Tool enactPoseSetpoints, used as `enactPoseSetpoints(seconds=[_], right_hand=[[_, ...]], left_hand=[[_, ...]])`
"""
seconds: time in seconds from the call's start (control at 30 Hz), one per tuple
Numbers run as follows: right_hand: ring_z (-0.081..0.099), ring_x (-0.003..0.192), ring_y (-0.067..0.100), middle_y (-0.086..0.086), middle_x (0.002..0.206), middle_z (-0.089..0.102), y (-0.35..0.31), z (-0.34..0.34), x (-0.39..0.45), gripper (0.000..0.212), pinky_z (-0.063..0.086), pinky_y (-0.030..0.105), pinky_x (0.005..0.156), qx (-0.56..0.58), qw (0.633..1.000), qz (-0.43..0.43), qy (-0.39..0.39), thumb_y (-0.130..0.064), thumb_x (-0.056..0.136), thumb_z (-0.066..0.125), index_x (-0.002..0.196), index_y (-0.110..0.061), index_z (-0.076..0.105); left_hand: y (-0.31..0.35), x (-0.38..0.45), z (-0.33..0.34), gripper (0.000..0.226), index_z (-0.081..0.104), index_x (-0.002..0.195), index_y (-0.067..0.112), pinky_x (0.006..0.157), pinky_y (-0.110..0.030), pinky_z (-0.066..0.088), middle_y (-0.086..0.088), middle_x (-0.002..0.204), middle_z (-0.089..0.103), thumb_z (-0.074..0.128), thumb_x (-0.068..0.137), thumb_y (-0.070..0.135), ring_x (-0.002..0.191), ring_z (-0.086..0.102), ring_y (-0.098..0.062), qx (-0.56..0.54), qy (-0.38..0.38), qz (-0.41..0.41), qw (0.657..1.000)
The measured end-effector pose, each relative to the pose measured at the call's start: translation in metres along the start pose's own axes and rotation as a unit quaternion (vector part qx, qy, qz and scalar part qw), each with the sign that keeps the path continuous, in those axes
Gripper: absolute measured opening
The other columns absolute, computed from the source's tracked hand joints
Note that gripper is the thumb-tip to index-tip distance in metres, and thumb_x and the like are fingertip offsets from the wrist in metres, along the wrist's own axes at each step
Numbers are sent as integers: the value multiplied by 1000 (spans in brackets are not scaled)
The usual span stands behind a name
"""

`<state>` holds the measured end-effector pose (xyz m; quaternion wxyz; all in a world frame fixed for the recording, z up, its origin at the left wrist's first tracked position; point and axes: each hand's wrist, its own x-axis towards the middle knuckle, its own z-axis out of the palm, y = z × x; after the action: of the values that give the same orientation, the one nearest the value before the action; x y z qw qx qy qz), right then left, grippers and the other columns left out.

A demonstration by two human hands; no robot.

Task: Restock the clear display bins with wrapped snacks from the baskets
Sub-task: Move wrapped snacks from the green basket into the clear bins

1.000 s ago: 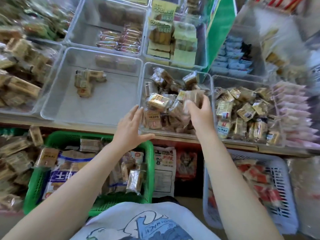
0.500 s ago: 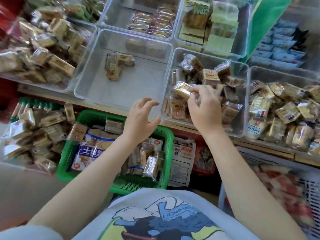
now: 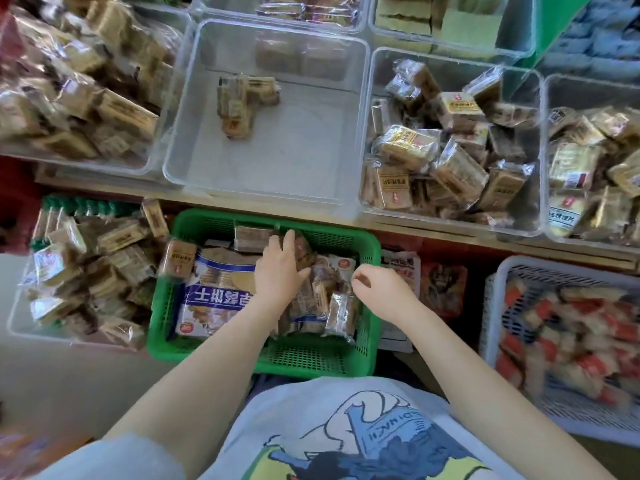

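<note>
The left hand [image 3: 280,268] lies with fingers spread on the wrapped snacks [image 3: 311,289] in the green basket [image 3: 304,358], gripping nothing plainly, while the right hand [image 3: 377,285] hovers beside it, fingers loosely curled and empty. To do this step well, I judge each hand should close round several small packs together, lifting them clear of the big blue bag [image 3: 214,292], then carry them to the nearly bare bin [image 3: 194,147] above. The bag's large white characters appear upside down and unreadable; the pack labels are too blurred.
</note>
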<state>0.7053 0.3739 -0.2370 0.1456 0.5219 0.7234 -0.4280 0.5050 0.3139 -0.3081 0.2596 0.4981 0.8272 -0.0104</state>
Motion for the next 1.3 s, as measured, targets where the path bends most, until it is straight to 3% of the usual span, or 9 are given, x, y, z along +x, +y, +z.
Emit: enactPoseSetpoints(seconds=[0.13,0.23,0.43,0.6,0.7,0.87,1.07,1.17,1.3], right_hand=[[62,84,17,-1,100,66,-12,-2,0,21,51,33,71,24,1000,9,17,-29,101,47,109,-19,64],[55,72,7,-7,102,63,-20,-3,-1,21,44,27,58,50,999,10,16,-31,101,47,115,-23,61],[53,106,4,-10,119,54,-32,-17,-8,45,40,21,81,157,985,-38,53,-45,93,63,135,-34,50],[66,106,9,-5,117,60,-37,-59,-23,47,55,34,89,348,930,-80,87,-50,84,73,127,-41,57],[69,104,16,-6,127,58,-40,-89,-34,47,59,35,81,362,921,-108,94,-45,82,76,125,-38,59],[69,90,7,-6,98,73,-38,-131,-41,23,55,22,74,301,928,-130,176,-29,91,73,112,-21,68],[58,107,14,0,127,60,-27,-191,16,43,50,30,87,133,901,-71,407,-22,97,60,138,-19,49],[57,95,24,7,115,55,-31,-203,56,32,45,33,72,-9,911,-76,406,-12,95,58,125,-16,47],[53,112,30,13,118,54,-31,-197,87,23,42,32,85,-104,932,-55,343,-13,95,58,119,-10,59]], left_hand=[[9,15,1,65,40,138,9,78,-37,53,-14,130,49,68,89,40,111,57,-29,6,-3,-10,1000],[4,15,-2,42,53,121,14,66,-32,47,-7,120,50,68,89,37,93,57,-23,-10,-48,11,999],[1,-15,-61,42,63,121,23,78,-27,49,9,109,63,77,82,34,95,61,-9,-303,-79,85,946],[26,-29,-133,41,65,119,27,80,-24,52,11,109,67,79,81,35,96,64,-6,-384,-57,118,914],[53,-28,-160,32,64,111,38,83,-27,57,10,104,73,78,83,29,95,69,-7,-432,-88,161,883],[100,-18,-164,32,64,121,27,79,-17,54,11,104,69,71,89,27,92,67,-2,-459,-24,183,869],[97,10,-146,53,52,139,21,91,-25,51,7,123,60,64,92,43,105,59,-7,-407,-3,92,909],[96,9,-144,45,56,135,21,77,-9,47,8,115,64,64,94,37,99,60,2,-418,4,92,904],[90,1,-146,35,61,127,22,71,-2,45,11,106,66,66,93,33,94,61,4,-444,32,81,892]])
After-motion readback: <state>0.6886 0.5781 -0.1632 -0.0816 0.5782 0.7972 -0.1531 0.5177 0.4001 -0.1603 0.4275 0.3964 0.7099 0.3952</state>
